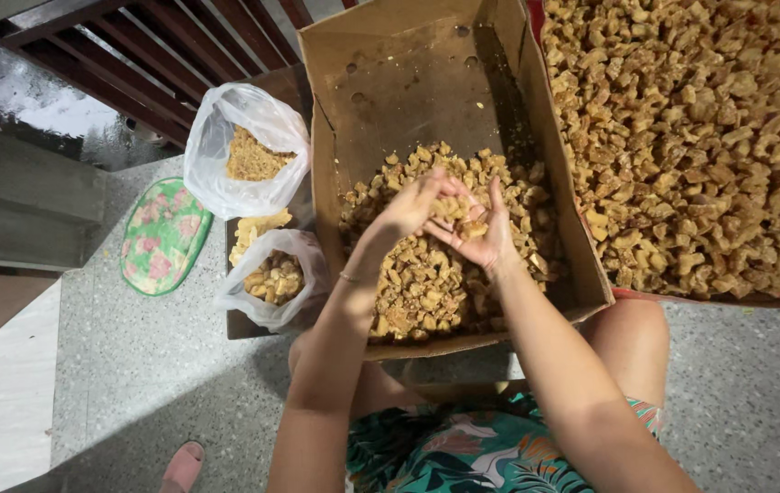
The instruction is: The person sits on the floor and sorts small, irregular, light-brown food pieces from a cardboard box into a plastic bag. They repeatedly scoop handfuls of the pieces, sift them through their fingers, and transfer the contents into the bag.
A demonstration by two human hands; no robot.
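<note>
we cup golden-brown chunks [459,219] between our left hand [408,208] and right hand [484,233], fingers curled together, above a cardboard box [390,82] beside two plastic bags [225,146].

You had golden-brown fried chunks [459,217] cupped loosely over the cardboard box [408,73], whose tilted floor held a heap of the same irregular, crisp pieces.
</note>
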